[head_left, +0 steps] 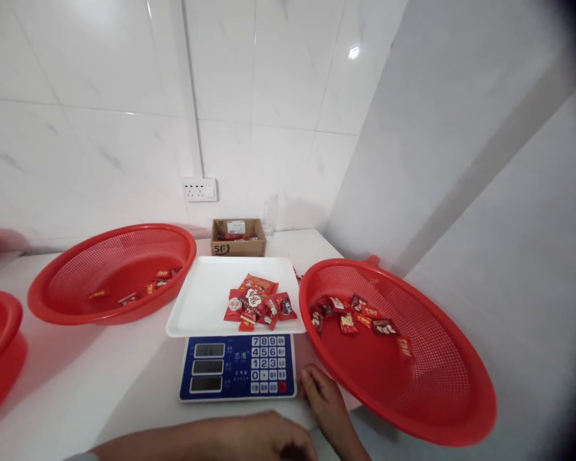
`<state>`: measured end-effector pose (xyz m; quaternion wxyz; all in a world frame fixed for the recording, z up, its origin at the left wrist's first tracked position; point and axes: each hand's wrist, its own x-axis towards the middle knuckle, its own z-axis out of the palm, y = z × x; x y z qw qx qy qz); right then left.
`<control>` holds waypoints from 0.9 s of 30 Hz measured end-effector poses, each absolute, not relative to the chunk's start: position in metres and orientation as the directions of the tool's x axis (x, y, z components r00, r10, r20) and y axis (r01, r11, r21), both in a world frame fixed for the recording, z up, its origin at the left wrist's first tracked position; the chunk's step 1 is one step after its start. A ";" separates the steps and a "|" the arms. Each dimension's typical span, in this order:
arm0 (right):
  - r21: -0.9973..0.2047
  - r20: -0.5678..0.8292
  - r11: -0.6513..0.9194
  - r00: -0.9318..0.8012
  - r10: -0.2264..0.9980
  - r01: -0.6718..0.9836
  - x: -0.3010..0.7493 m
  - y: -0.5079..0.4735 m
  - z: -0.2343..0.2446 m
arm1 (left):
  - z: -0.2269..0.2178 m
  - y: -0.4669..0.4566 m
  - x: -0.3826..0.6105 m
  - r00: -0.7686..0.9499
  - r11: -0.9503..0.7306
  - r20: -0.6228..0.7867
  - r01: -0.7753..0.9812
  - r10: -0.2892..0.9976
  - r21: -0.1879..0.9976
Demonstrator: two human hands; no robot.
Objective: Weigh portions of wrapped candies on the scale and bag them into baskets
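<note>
My right hand [327, 402] is at the lower right corner of the blue-and-white digital scale [240, 368], beside the right basket's rim. Its thumb and fingers are curled together; whether anything is in them is hidden. Across the bottom edge reaches my left hand [273, 436], bent downward in front of the scale, its fingers mostly out of sight. On the scale rests a white tray [201, 294], with a small heap of red-wrapped candies [256, 302] right of its middle. The scale's keypad faces me, and its displays are too dim to read.
A red plastic basket [441, 397] with several wrapped candies stands on the right, close to the grey wall. Another red basket [52, 307] holding several candies is at left, and part of a third [0, 307] shows. Behind the tray are a cardboard box [239, 248] and a wall socket [200, 189].
</note>
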<state>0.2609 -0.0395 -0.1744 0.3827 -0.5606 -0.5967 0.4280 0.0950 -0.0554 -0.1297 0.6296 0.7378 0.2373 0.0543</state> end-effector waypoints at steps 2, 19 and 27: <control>-0.941 -0.014 0.013 -0.079 0.997 0.338 0.263 -0.041 -0.177 | -0.095 -0.047 0.079 0.778 -0.185 -0.117 0.288 0.618 0.939; -0.943 0.049 0.087 -0.126 0.991 0.322 0.263 -0.049 -0.177 | -0.068 0.038 0.069 0.418 -0.531 0.347 0.767 0.839 0.361; -0.945 0.064 0.103 -0.132 0.989 0.311 0.262 -0.049 -0.175 | -0.058 0.028 0.062 0.285 -0.490 0.425 0.696 0.859 0.525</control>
